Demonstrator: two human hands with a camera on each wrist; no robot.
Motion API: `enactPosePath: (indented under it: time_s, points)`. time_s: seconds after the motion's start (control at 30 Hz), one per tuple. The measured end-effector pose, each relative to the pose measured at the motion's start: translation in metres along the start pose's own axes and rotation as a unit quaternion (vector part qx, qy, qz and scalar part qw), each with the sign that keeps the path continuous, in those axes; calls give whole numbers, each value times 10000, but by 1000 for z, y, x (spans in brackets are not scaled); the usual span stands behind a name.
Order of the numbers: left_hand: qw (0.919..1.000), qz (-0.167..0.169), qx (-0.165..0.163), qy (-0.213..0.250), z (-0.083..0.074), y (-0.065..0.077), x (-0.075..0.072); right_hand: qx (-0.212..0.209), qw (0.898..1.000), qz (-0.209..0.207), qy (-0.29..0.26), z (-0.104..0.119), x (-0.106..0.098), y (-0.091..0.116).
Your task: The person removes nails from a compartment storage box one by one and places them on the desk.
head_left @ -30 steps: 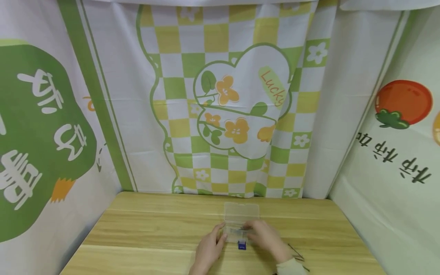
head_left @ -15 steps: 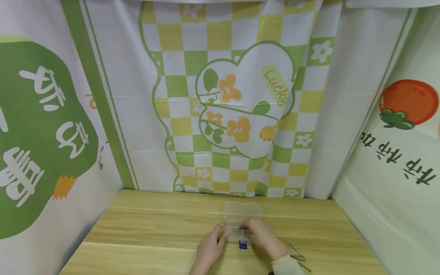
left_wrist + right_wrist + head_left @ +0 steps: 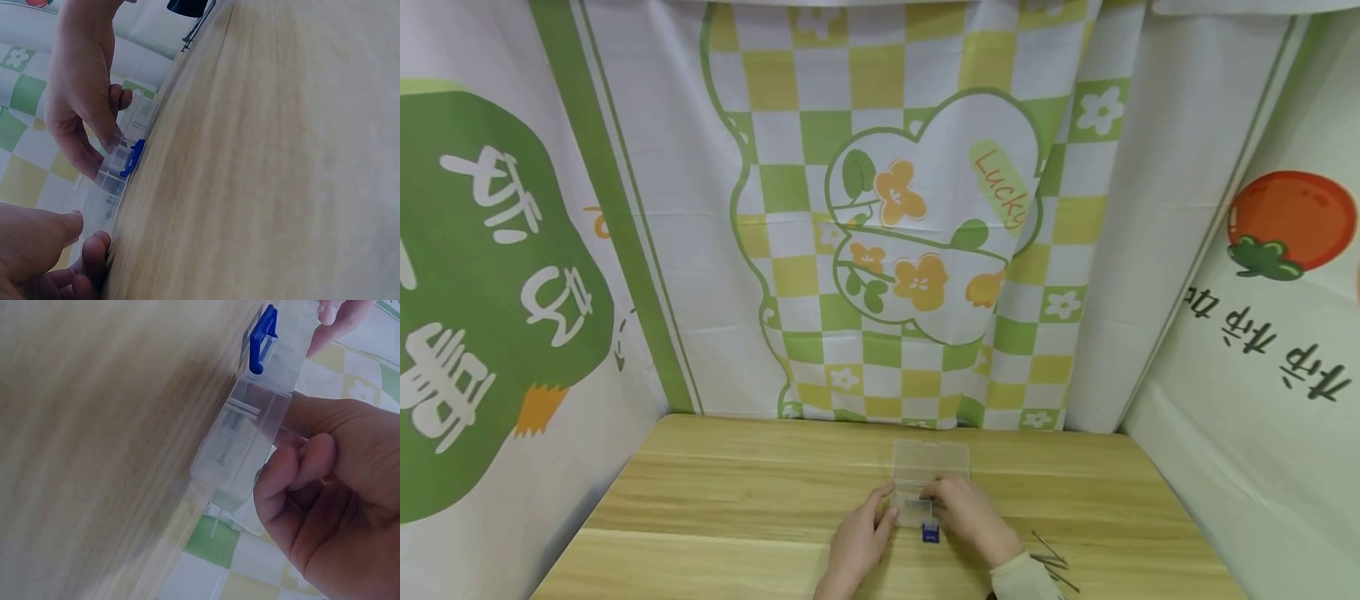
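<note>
A clear plastic box [image 3: 912, 512] with a blue latch [image 3: 931, 533] stands on the table, its clear lid [image 3: 931, 460] folded back. My left hand [image 3: 859, 542] holds the box's left end, thumb on the near side and fingers behind. In the left wrist view that thumb and the fingertips lie around the box end. My right hand [image 3: 973, 512] reaches over the right part, with thumb and index finger dipping into a compartment and the other fingers curled. A thin dark piece [image 3: 924, 499] shows at those fingertips, which the box walls partly hide. Thin slivers lie inside the box in the right wrist view.
Several thin dark metal rods, like long nails [image 3: 1049, 562], lie on the wooden table [image 3: 737, 517] beside the right forearm. Printed curtains [image 3: 910, 383] hang behind the table's back edge and on both sides.
The view has shifted slightly. The right hand has moved a little left and the thin dark piece at its fingertips shows less. The left hand stays on the box.
</note>
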State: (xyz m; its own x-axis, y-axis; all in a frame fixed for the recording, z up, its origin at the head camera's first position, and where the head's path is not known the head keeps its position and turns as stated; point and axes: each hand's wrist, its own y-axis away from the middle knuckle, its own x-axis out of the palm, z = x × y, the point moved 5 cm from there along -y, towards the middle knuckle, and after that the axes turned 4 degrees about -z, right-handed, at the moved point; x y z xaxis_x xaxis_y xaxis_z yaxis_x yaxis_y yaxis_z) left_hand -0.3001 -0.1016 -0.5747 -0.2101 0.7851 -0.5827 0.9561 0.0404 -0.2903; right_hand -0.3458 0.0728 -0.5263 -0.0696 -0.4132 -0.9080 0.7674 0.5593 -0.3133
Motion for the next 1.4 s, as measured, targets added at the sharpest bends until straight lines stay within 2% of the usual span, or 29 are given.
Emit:
enactPosePath:
  time_s: [0.67, 1.23, 1.4]
  points:
    - [10000, -30, 34, -35, -1, -1, 0, 86, 9998, 122, -122, -5, 4, -3]
    - [9999, -53, -20, -83, 0, -3, 0, 347, 9963, 217, -750, -21, 7, -5]
    - [10000, -42, 24, -60, 0, -1, 0, 292, 9957, 206, -860, -22, 7, -3]
